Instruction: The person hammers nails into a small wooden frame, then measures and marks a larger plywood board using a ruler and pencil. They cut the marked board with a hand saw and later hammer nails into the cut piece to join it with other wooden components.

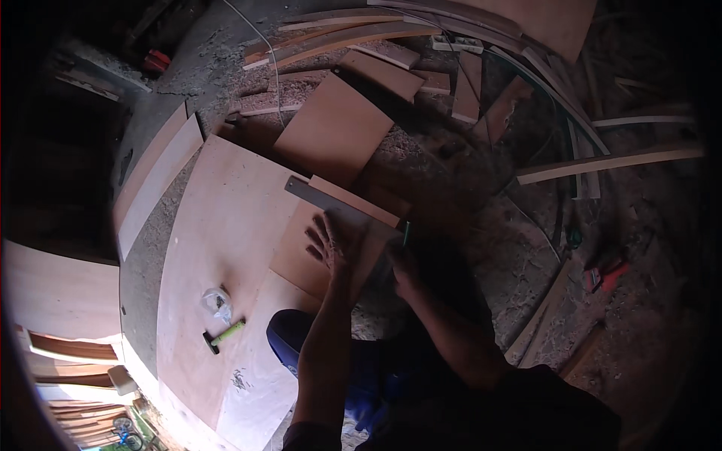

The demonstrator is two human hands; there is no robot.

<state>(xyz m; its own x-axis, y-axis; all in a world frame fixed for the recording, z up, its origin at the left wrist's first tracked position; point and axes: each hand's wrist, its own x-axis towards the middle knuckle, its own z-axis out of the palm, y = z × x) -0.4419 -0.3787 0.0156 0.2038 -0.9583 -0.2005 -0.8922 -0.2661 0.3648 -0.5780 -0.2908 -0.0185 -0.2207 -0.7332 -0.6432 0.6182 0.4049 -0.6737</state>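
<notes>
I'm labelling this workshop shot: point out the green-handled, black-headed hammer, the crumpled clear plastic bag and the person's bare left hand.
Green-handled, black-headed hammer [232,331]: head view, on the handle.
Crumpled clear plastic bag [217,304]: head view, near its middle.
Bare left hand [331,247]: head view, on its back.

Plywood sheet [214,203], nine o'clock: smooth, matt wood. Bag [214,303], eight o'clock: clear, glossy plastic. Floor [210,45], eleven o'clock: rough. Grey strip [319,197], ten o'clock: smooth, apparently metal.

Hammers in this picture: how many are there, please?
1: the green-handled hammer lies on the large pale plywood sheet, lower left of the left hand. Others may be hidden in the dark edges.
</notes>
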